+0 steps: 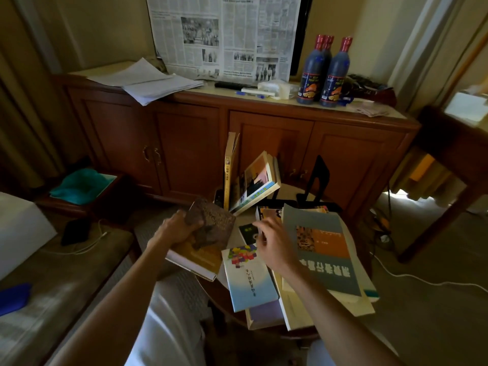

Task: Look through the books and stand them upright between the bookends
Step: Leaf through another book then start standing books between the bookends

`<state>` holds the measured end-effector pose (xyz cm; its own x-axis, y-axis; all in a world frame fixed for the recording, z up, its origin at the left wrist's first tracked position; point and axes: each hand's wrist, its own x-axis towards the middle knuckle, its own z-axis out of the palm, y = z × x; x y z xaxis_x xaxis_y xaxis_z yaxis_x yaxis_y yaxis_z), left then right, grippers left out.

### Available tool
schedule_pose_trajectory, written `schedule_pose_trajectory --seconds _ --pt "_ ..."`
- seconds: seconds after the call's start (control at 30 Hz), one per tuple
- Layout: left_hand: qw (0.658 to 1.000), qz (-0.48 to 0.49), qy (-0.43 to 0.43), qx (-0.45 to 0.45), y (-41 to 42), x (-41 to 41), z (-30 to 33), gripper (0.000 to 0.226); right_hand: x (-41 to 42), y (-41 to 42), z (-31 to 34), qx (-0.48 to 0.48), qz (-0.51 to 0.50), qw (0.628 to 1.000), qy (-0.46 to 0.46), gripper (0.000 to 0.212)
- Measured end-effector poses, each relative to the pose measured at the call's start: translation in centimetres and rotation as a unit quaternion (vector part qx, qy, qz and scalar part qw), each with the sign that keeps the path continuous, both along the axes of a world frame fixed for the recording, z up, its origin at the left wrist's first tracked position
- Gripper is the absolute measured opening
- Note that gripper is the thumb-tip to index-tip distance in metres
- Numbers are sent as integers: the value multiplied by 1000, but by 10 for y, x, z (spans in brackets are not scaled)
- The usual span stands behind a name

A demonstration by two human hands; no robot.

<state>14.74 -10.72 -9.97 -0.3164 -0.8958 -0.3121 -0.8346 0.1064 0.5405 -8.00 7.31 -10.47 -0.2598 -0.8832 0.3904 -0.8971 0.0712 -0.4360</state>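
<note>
The left hand [179,228] is closed around the far corner of a brown-covered book [208,239], thumb across the cover and the book tilted with its white page edge toward the near left, a hold that looks suited to lifting it clear of the pile and turning it upright. The right hand [274,247] hangs over the middle of the spread with fingers loosely curled and nothing in them, apparently reaching for a small dark book [249,231] lying flat just beyond its fingertips. Most of the books are still flat and overlapping on the small round table [351,323]: a white book with coloured blocks [248,276] near the middle and a large grey-and-orange book [324,249] on the right, stacked over paler ones. At the far side, a thin yellow-spined book [229,175] stands nearly upright and a second book [260,180] leans heavily against it toward the right, so the row is barely started. One black bookend [320,175] stands to the right of them, well apart (the other is probably behind the leaning books, though I cannot make it out). Beyond the table runs a wooden cabinet [184,143] with loose papers [148,80], dark bottles [324,72] and a hung newspaper [224,35] above; a sofa seat lies on the near left, dim in the low light.
</note>
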Motion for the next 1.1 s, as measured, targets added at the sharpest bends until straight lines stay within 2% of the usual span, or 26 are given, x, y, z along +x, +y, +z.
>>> schedule_pose_trajectory --seconds 0.1,0.2,0.3,0.43,0.53,0.63,0.67,0.7,0.8,0.87,0.9,0.97,1.0,1.1 --pt "999 -42 -1 -9 -5 -8 56 44 13 -4 4 29 61 998 19 45" --pt "998 -56 -27 -27 -16 -14 94 43 25 -9 12 46 120 991 31 57" --pt "997 -56 -35 -43 -18 -13 125 44 35 -12 19 40 161 986 1 79" --pt "994 -81 51 52 -9 -14 157 29 56 -16 23 -22 186 982 -31 108" --pt "984 -134 50 103 4 -31 169 26 65 -18 26 -75 175 981 -38 104" --pt "977 -160 50 130 15 -55 177 30 52 -5 28 -134 156 979 9 89" --pt "976 -147 74 144 16 -61 179 31 46 2 27 -153 145 977 -21 85" --pt "971 -135 108 166 17 -66 181 31 41 10 27 -168 125 973 -93 79" --pt "943 -131 231 203 15 -82 177 22 33 28 36 -195 5 922 -334 61" --pt "932 -143 295 155 6 -101 162 41 20 34 44 -208 -56 883 -418 32" --pt "937 -167 288 104 5 -113 155 52 13 37 52 -224 -72 867 -439 17" --pt "948 -229 220 -28 5 -141 140 61 0 44 69 -261 -99 842 -461 17" --pt "943 -263 182 -94 8 -156 132 62 -7 46 77 -278 -109 837 -459 19" --pt "901 -351 76 -245 8 -196 106 59 -26 51 91 -305 -119 829 -453 19"
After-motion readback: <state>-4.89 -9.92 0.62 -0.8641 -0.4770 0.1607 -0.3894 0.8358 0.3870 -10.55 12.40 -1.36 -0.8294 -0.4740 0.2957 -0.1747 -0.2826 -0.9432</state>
